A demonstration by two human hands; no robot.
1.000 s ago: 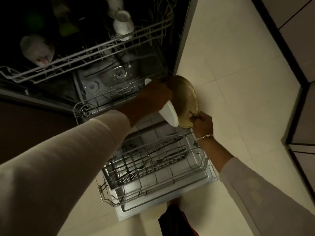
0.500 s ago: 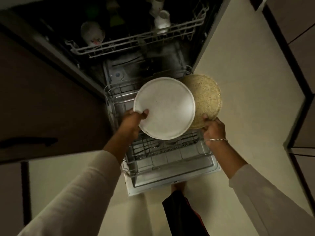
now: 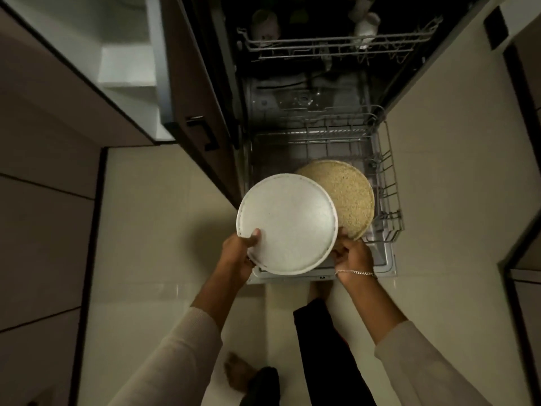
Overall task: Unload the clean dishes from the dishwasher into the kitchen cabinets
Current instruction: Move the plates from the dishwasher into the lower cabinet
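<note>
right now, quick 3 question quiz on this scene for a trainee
1. True or false: the left hand grips the white plate.
2. Which plate does the right hand hold? A) speckled tan plate B) white plate C) none
3. Fill in: the pale cup sits in the ___ rack.
Key: 1 true; 2 A; 3 upper rack

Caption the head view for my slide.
Left hand holds a round white plate overlapping a round speckled tan plate gripped by the right hand, above the pulled-out wire dishwasher rack.
</note>
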